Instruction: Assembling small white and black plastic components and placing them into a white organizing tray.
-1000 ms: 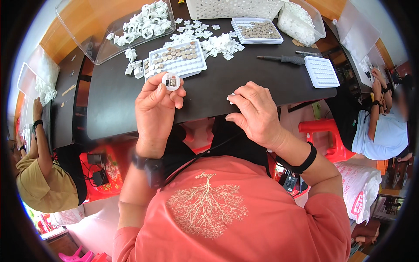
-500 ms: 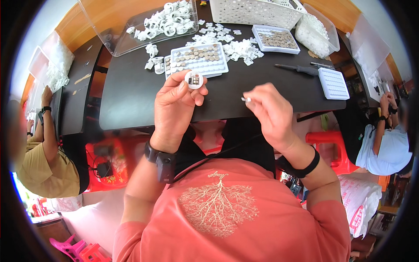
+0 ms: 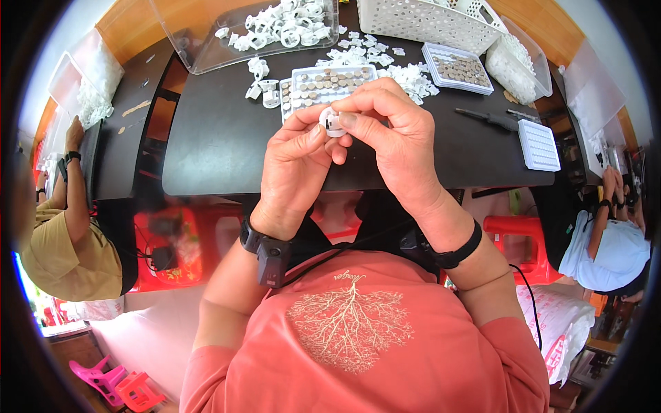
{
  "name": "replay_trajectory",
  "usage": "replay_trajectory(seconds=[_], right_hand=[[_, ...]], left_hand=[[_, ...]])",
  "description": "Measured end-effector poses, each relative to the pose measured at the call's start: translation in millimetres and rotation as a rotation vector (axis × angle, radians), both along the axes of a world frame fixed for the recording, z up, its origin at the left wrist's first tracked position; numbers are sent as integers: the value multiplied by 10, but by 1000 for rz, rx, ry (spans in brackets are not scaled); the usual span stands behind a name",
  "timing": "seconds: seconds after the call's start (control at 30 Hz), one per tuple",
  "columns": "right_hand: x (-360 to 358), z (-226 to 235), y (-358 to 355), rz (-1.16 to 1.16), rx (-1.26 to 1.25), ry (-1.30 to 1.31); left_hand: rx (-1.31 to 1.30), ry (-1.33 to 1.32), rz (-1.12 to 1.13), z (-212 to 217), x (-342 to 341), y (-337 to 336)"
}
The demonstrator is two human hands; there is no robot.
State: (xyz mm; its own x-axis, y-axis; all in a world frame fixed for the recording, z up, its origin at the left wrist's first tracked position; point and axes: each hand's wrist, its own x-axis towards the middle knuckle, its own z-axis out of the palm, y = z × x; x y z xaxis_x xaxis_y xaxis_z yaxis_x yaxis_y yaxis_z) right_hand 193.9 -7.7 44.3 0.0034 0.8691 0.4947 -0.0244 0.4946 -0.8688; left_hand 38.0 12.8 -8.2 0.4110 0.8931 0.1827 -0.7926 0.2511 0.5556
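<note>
A small round white plastic housing (image 3: 331, 124) with a dark spot inside is pinched between the thumb and fingers of my left hand (image 3: 289, 160), above the table's near edge. My right hand (image 3: 403, 141) meets it from the right, thumb and forefinger closed over the housing's right side. The small white plastic piece in those fingertips is mostly hidden. Just behind my hands lies a white tray (image 3: 297, 98) with several round metal button cells. Similar white housings (image 3: 258, 69) stand left of the tray, and small white plastic pieces (image 3: 413, 79) are heaped behind it.
A clear bin (image 3: 206, 63) of white housings and a white perforated basket (image 3: 427, 27) stand at the back. Right of them are stacked trays of cells (image 3: 457, 69), a dark-handled tool (image 3: 492, 118) and a white tray (image 3: 539, 146). Other people sit at both sides.
My right hand has moved left and up with the small white piece, bringing it to the housing. My left hand has shifted slightly right in view, still gripping the housing.
</note>
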Motion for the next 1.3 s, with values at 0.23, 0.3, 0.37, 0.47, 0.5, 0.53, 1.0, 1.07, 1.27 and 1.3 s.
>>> replay_trajectory(seconds=[0.23, 0.3, 0.37, 0.47, 0.5, 0.53, 1.0, 1.07, 1.27, 1.3], right_hand=[[-87, -82, -14, 10, -199, 241], [-102, -88, -26, 22, -194, 253], [-98, -106, -11, 33, -197, 271], [-79, -120, 2, -37, -107, 117], [-71, -121, -1, -75, -63, 60], [-66, -125, -6, -114, -19, 2], [-14, -58, -17, -264, 219, -366], [-2, -39, -16, -227, 154, -328], [149, 10, 64, 98, -226, -105], [151, -4, 83, 144, -269, -56]], left_hand=[[-9, 5, 7, 1, 6, 4], [-6, 4, 16, 13, 1, -11], [1, 3, 13, 12, 6, 7], [0, 0, 12, -3, 9, 10], [0, 0, 13, 0, 11, 9], [-3, 3, 20, 2, 15, 2], [32, 87, 57, 10, 13, -38], [16, 82, 65, 16, 16, -41], [39, 139, 92, 24, 38, -56], [43, 135, 94, 25, 35, -61]])
